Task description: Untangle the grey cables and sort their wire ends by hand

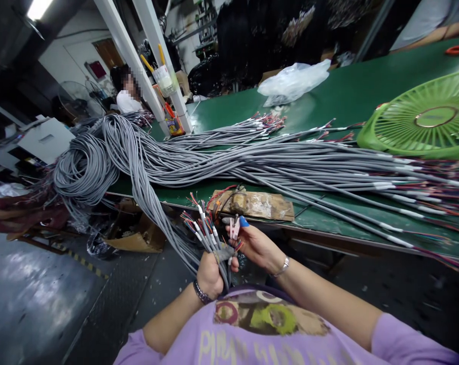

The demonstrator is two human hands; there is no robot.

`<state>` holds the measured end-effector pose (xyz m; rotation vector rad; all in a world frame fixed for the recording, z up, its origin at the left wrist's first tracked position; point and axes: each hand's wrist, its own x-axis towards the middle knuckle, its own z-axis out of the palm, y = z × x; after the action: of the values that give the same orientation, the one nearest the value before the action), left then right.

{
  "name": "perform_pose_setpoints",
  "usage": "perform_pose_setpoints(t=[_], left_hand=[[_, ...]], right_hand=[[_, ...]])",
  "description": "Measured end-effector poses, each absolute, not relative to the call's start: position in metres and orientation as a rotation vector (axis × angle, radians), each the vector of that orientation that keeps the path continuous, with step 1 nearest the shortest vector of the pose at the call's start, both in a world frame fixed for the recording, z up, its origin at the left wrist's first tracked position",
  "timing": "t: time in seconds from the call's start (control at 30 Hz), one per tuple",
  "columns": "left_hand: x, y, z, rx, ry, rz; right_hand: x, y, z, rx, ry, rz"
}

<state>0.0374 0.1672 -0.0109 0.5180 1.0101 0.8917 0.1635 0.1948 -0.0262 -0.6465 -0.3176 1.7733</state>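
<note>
My left hand [209, 274] is closed around a bundle of grey cables [205, 234], below their stripped ends where thin coloured wires fan out. A grey wrap covers part of a finger on that hand. Close beside it, my right hand [257, 246] has its fingers pinched, with a blue cover on one fingertip. Between those fingers is a small pale pink clip-like piece [235, 228], right by a cable end with reddish wires. Just beyond both hands, a worn wooden block [261, 204] with a lumpy fixture and red wire sits at the table edge.
Long grey cables [214, 165] lie across the green table [229, 107], with coils [84, 165] hanging at the left. A green fan [423, 116] stands right, a plastic bag [293, 81] at the back. White posts [164, 56] rise from the table. A cardboard box [138, 233] is below. Other people sit beyond.
</note>
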Motion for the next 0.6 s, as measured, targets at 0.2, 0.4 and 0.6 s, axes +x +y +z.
perform_pose_setpoints(t=[0.2,0.4,0.6], left_hand=[[0.031,0.156,-0.012,0.630,1.012,0.981],[0.025,0.145,-0.021,0.818,1.044,1.046],[0.024,0.142,-0.021,1.058,1.044,0.927]], right_hand=[[0.177,0.188,-0.032,-0.656,-0.446,1.915],[0.197,0.175,-0.021,-0.865,-0.999,2.041],[0.192,0.170,-0.002,-0.907,-1.323,1.885]])
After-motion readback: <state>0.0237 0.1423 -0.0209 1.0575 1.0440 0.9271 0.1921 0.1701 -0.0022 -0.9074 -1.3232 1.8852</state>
